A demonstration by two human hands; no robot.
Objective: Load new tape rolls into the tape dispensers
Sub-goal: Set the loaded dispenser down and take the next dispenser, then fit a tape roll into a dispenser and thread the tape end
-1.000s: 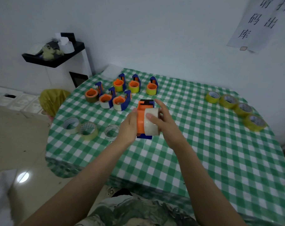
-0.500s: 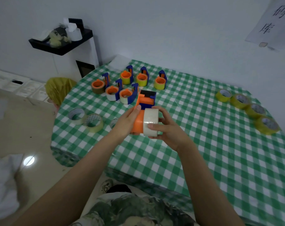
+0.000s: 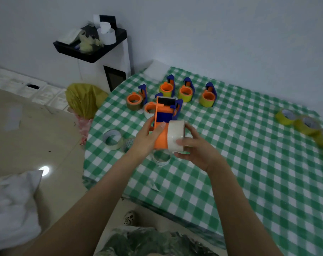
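Checked table (image 3: 249, 163), left hand (image 3: 145, 139) gripping one orange dispenser (image 3: 163, 116), right hand (image 3: 196, 151) holding one white roll (image 3: 175, 134)

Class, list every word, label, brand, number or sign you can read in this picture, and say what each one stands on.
No text can be read here.
The whitish tape roll and the orange dispenser show no print.
The dark panel on the white unit by the wall is blank.
The things on the black shelf are too blurred to show any lettering.
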